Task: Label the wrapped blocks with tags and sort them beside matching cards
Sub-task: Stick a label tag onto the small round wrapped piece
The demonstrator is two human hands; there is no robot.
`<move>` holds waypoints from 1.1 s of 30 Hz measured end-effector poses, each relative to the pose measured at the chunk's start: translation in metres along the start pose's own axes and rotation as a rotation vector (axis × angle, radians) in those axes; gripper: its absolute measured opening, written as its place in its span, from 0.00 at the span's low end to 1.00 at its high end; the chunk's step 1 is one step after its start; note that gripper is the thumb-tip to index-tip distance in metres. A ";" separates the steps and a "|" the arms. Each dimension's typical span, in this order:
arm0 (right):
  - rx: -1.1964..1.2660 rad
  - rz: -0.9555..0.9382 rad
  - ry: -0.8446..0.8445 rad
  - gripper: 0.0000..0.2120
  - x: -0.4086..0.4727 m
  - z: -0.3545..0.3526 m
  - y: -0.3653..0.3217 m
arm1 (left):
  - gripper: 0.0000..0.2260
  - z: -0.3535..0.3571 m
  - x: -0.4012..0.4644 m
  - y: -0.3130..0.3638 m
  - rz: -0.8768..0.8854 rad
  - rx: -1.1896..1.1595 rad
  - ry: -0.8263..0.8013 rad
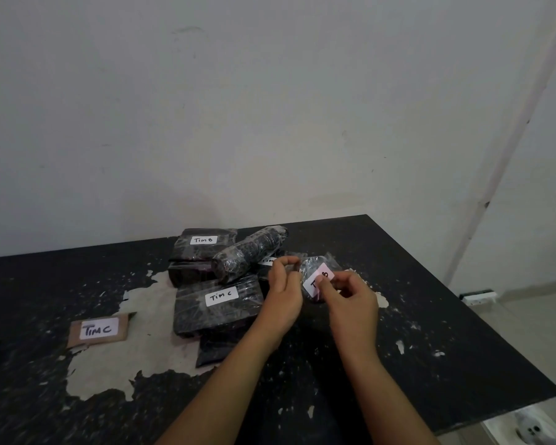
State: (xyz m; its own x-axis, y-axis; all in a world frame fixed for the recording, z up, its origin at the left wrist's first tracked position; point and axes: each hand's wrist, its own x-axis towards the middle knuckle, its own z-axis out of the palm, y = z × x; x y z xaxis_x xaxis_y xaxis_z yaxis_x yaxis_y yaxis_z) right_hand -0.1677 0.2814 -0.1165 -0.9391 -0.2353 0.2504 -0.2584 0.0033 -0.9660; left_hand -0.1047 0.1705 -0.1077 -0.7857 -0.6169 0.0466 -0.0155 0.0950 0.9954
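Pinched under the right hand (pixel 350 300), thumb on top: a white tag (pixel 319 279) reading what looks like "Tim B", pressed onto a small round wrapped block (pixel 313 268) held just above the table (pixel 430 332), right of centre. Curled at nine o'clock of that block, the left hand (pixel 284 284), fingertips drawn together in a pinch near the wrap's edge; impossible to tell whether holding film, backing paper or nothing. So: right clamped on tag and block together, left closed with contents unclear.

Outward at ten o'clock from the hands, a heap of wrapped blocks. Already tagged: a flat one marked "Tim C" (pixel 217 303), nearest the left wrist; a flat one marked "Tim B" (pixel 203 244) at the far end of the heap, stacked on another dark block. Lying tilted across the heap, a wrapped cylinder (pixel 249 253) with no tag visible. Peeking out behind the left fingers, part of another tag (pixel 267 261), letters cut off.

Further out at nine o'clock, well apart from the heap, a brown card (pixel 98 330) marked "Tim C". No other card in view.

Judged from this: labelling well advanced, with at least the cylinder apparently untagged and the round block's tag just going on. Sorting hardly begun, nothing set beside the card, all blocks heaped together.
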 end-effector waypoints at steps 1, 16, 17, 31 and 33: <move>-0.024 -0.004 0.011 0.05 0.000 0.001 0.001 | 0.11 0.000 0.000 0.000 0.020 0.011 -0.002; -0.085 0.064 -0.038 0.31 -0.001 -0.007 -0.006 | 0.13 -0.013 -0.003 0.003 0.040 0.035 0.044; -0.020 0.087 -0.082 0.30 -0.001 -0.008 -0.009 | 0.13 -0.016 -0.002 0.004 0.038 0.037 0.043; 0.201 0.170 -0.128 0.17 0.000 -0.009 -0.007 | 0.12 -0.041 -0.013 0.014 0.044 -0.079 -0.091; 0.233 0.173 -0.126 0.16 0.000 -0.009 -0.007 | 0.11 -0.040 -0.015 0.014 0.040 -0.144 -0.088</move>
State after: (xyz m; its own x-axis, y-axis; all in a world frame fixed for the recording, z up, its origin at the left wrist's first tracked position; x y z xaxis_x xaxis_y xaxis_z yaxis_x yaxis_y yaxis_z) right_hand -0.1677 0.2900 -0.1087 -0.9254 -0.3694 0.0852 -0.0248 -0.1652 -0.9859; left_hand -0.0681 0.1499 -0.0909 -0.8353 -0.5431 0.0853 0.1006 0.0015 0.9949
